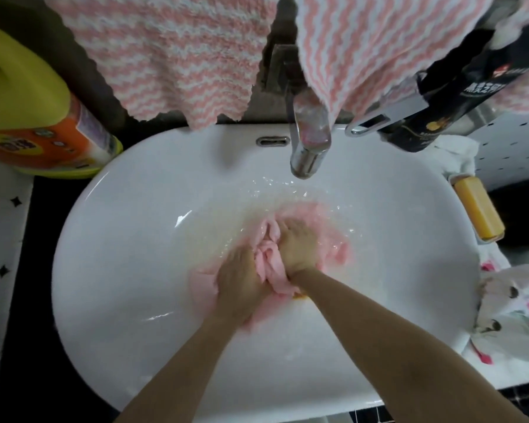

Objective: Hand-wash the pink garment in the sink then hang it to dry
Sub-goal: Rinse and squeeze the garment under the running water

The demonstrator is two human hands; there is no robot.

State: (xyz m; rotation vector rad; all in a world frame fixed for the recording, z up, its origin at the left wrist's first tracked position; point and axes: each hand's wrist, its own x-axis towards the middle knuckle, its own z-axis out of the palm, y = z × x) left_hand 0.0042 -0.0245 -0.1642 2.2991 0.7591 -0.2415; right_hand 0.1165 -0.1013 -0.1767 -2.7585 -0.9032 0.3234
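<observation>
Home bathroom, white sink, faucet, hanging towels

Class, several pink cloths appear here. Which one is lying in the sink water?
The plain pink garment in the sink, bunched under the left hand and right hand. The others are pink-and-white striped towels hanging above the basin, out of the water.

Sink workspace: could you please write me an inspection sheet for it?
Surface: white sink, shallow water in the basin, faucet above it.
Job's things: pink garment lies bunched and wet in the basin.
Clutter: yellow soap bar on the right rim; detergent jug at left; dark bottle and plastic bag at right.
Hands: left hand and right hand both grip the garment.
Cables: nothing seen.
Surroundings: pink-striped towels hang above the sink.
</observation>
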